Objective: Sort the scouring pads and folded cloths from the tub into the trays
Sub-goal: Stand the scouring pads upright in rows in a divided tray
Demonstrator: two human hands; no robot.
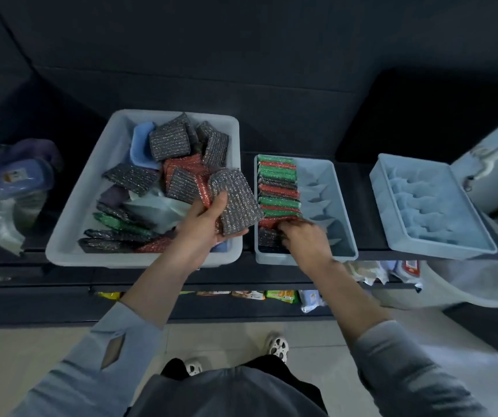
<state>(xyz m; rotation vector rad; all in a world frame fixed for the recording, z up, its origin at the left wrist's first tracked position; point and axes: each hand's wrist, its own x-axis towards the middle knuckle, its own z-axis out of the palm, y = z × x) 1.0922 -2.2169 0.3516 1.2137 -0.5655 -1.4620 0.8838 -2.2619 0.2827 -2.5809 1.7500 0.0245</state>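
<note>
A large grey tub (70,224) on the dark shelf holds several grey, red and green scouring pads, a blue folded cloth (140,144) and pale cloths. My left hand (204,222) grips a small stack of pads over the tub's right edge, a silver-grey pad (238,203) on top. The middle tray (345,206) has a row of green, red and grey pads (277,188) standing on edge in its left half. My right hand (304,239) reaches into that tray's near left corner, fingers curled down onto grey pads (267,237); whether it grips one is hidden.
A second divided tray (434,203) sits tilted at the right, holding no pads. Bagged items (16,179) lie at the far left. A white bucket (476,284) stands below right. Packaged goods (280,295) fill the lower shelf. My shoes show on the tiled floor.
</note>
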